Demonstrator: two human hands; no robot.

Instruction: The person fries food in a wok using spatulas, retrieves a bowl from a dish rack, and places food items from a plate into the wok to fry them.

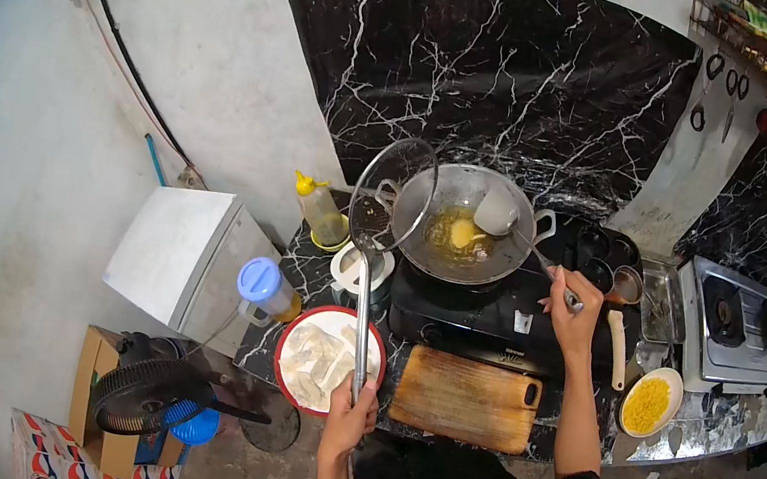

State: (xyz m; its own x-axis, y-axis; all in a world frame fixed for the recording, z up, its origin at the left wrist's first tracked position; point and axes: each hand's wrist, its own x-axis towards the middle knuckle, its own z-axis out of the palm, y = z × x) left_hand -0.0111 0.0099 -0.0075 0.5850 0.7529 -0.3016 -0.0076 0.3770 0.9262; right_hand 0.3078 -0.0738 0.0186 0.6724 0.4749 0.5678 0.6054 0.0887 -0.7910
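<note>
My left hand grips the long metal handle of a round mesh skimmer, its wide ring raised over the left rim of the wok. In my right hand is the handle of a metal spatula, whose broad blade is tilted inside the wok. The wok stands on a black gas stove and holds yellow oil with a pale yellow piece of food in it. Near my left hand, a red-rimmed plate carries white, flour-coated pieces.
A wooden cutting board lies before the stove. Left stand a blue-lidded jug and a yellow-capped squeeze bottle. At right are a bowl of yellow bits, a cream-handled utensil and a second stove. A fan stands lower left.
</note>
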